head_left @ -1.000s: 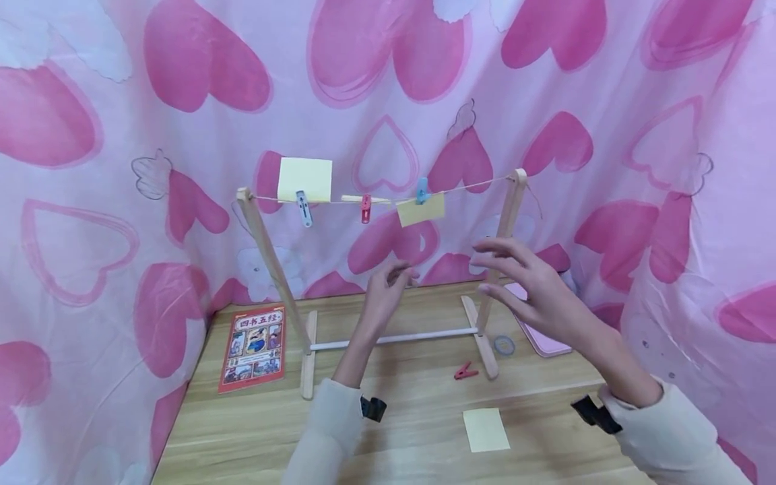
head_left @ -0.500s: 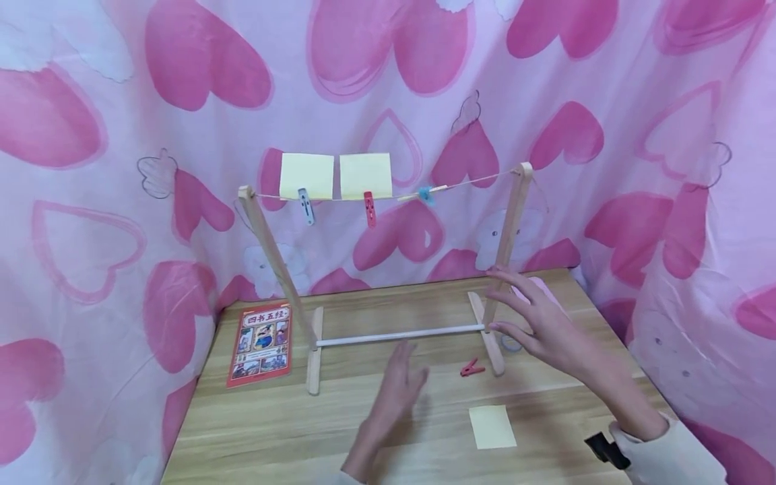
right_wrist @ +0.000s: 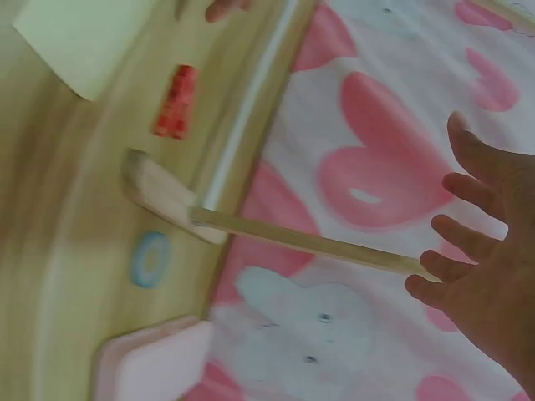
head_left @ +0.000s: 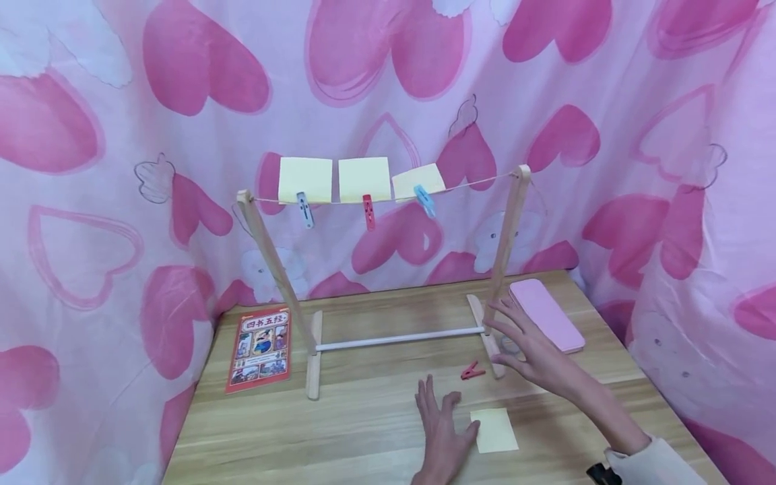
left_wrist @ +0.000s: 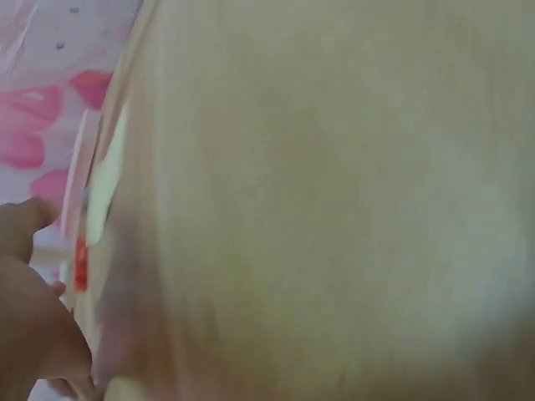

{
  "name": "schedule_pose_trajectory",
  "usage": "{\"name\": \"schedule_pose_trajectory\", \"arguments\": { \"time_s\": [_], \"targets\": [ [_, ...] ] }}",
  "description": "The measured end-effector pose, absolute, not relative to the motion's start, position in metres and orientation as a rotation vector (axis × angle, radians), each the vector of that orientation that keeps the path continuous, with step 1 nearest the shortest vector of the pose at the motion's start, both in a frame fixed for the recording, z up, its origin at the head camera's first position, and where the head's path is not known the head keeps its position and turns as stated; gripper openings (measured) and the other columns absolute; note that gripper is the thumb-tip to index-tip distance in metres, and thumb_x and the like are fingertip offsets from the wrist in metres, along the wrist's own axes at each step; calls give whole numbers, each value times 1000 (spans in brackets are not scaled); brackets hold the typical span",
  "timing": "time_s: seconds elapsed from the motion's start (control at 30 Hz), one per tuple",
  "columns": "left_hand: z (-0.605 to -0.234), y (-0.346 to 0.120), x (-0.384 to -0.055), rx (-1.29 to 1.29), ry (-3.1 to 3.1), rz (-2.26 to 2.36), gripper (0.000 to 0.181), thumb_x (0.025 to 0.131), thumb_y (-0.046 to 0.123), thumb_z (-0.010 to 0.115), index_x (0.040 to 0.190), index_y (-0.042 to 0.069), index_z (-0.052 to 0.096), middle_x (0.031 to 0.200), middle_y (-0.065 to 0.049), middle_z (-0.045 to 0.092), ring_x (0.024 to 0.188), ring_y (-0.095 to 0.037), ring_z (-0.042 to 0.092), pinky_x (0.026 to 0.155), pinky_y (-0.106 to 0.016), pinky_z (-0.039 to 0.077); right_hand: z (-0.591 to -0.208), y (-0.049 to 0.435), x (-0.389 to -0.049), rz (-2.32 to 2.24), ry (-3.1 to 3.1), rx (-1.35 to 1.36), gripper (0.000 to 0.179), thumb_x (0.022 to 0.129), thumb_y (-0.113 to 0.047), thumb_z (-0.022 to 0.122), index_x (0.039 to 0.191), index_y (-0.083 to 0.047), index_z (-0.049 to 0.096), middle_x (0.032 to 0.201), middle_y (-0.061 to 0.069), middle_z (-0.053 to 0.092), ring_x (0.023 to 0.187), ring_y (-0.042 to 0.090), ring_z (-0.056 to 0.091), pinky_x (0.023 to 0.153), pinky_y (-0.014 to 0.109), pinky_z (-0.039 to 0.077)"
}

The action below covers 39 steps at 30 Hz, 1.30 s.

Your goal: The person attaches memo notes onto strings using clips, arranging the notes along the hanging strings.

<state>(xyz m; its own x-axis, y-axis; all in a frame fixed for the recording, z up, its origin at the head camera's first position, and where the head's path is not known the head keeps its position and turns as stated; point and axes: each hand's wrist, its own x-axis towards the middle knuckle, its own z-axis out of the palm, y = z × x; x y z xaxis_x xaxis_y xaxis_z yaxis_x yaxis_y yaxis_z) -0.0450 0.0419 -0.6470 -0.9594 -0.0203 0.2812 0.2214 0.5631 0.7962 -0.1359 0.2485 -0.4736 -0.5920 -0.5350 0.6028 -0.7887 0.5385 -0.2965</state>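
My left hand [head_left: 445, 434] is low over the table with fingers spread; its thumb tip is at the left edge of a pale yellow paper note [head_left: 497, 431], though contact is unclear. My right hand [head_left: 536, 353] hovers in front of the rack's right post, its fingers apart and holding nothing. Between the hands lies a red clothespin [head_left: 471, 370], also visible in the right wrist view [right_wrist: 175, 102]. On the string hang three yellow notes: the left one [head_left: 305, 178] with a pale blue clothespin [head_left: 305, 210], the middle [head_left: 364, 178] with a red clothespin [head_left: 368, 212], the right [head_left: 418, 180] with a blue clothespin [head_left: 425, 201].
The wooden rack has a left post [head_left: 273, 263], a right post [head_left: 509, 229] and a white crossbar [head_left: 400, 338]. A red book [head_left: 261, 349] lies at left. A pink case [head_left: 547, 315] and a roll of tape [right_wrist: 150, 260] are at right. A heart-patterned curtain [head_left: 388, 67] stands behind.
Both hands have come down from below the string; the left has moved right toward the loose note. The middle and right hanging notes have swung to stand above the string.
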Motion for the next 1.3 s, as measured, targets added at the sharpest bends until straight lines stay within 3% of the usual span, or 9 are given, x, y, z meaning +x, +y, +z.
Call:
{"name": "schedule_pose_trajectory", "arguments": {
  "time_s": [0.13, 0.27, 0.37, 0.57, 0.7, 0.87, 1.07, 1.2, 1.3],
  "targets": [
    [-644, 57, -41, -100, -2592, -1292, 46, 77, 25, 99, 117, 18, 75, 169, -26, 30, 153, -59, 23, 117, -77, 39, -488, 253, -136, 767, -2373, 1036, 71, 72, -3, 94, 138, -2, 68, 153, 24, 56, 165, 0, 13, 131, 15, 10],
    [-654, 62, -42, -131, -2590, -1197, 51, 71, 25, 100, 117, 19, 78, 169, -25, 31, 154, -54, 21, 138, -45, 9, -496, 254, -136, 766, -2407, 988, 69, 74, -4, 93, 139, -2, 68, 148, 28, 58, 163, -4, 11, 127, 11, 5],
    [-663, 61, -47, -193, -2544, -1148, 53, 66, 25, 100, 115, 19, 78, 169, -26, 31, 155, -51, 16, 125, -19, -21, -498, 252, -139, 764, -2411, 975, 64, 79, -7, 92, 139, -2, 68, 148, 27, 59, 164, 5, 26, 126, 10, 10],
    [-668, 58, -55, -305, -2460, -1009, 59, 55, 23, 104, 106, 22, 74, 163, -32, 33, 155, -51, 13, 129, -26, -26, -508, 248, -146, 716, -2454, 943, 54, 85, -19, 92, 133, -3, 71, 146, 24, 62, 133, 46, 61, 109, 42, 57],
    [-668, 57, -58, -331, -2435, -958, 58, 53, 22, 105, 101, 26, 73, 161, -32, 35, 160, -45, 10, 131, -28, -24, -523, 244, -153, 746, -2500, 912, 53, 81, -12, 94, 128, -1, 73, 140, 25, 65, 123, 50, 67, 91, 62, 60],
    [-666, 54, -58, -336, -2449, -953, 50, 54, 24, 105, 94, 25, 74, 160, -32, 38, 160, -44, 14, 131, -27, -23, -565, 243, -168, 784, -2438, 949, 45, 80, -4, 91, 121, 1, 75, 131, 25, 68, 114, 50, 69, 88, 66, 59],
    [-656, 49, -52, -263, -2530, -1086, 37, 62, 21, 103, 85, 19, 74, 161, -27, 42, 153, -51, 29, 126, -20, -24, -627, 250, -184, 647, -2399, 1035, 35, 92, -16, 90, 123, -6, 78, 124, 13, 67, 112, 32, 64, 89, 43, 59],
    [-649, 47, -47, -188, -2605, -1221, 27, 71, 18, 99, 81, 18, 75, 165, -22, 42, 154, -51, 29, 138, -38, -2, -613, 242, -169, 586, -2491, 1061, 51, 73, -12, 99, 119, -7, 79, 117, 11, 68, 103, 33, 64, 82, 49, 58],
    [-648, 45, -45, -148, -2640, -1259, 22, 76, 18, 97, 81, 19, 75, 168, -19, 42, 158, -48, 27, 132, -62, 24, -607, 238, -161, 587, -2566, 1040, 52, 73, -8, 98, 121, -7, 78, 118, 9, 69, 103, 31, 66, 85, 49, 59]
  ]
}}
